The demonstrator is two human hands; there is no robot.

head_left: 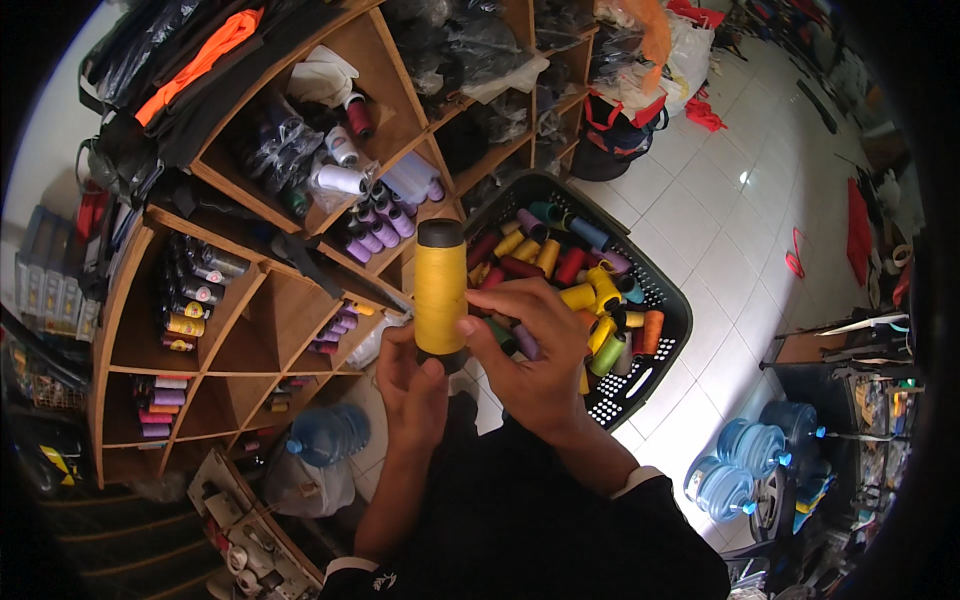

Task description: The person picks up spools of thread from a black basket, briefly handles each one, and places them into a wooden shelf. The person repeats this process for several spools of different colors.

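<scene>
A yellow thread spool (440, 290) with dark ends stands nearly upright in front of me. My left hand (412, 385) grips it low down, its thumb against the dark lower end. With thumb and fingertips, my right hand (530, 355) touches the spool's right side. Beyond the right hand is a black plastic basket (672, 300) full of spools in yellow, red, green, blue, purple and orange. Part of the basket is hidden behind my right hand.
Wooden cubby shelves (235, 300) on the left hold purple spools (375, 232) and other thread spools. Blue water bottles stand at lower right (750, 450), and another blue bottle (330, 435) sits below the shelves. A dark bag (620, 135) rests beyond the basket on the tiled floor (740, 250).
</scene>
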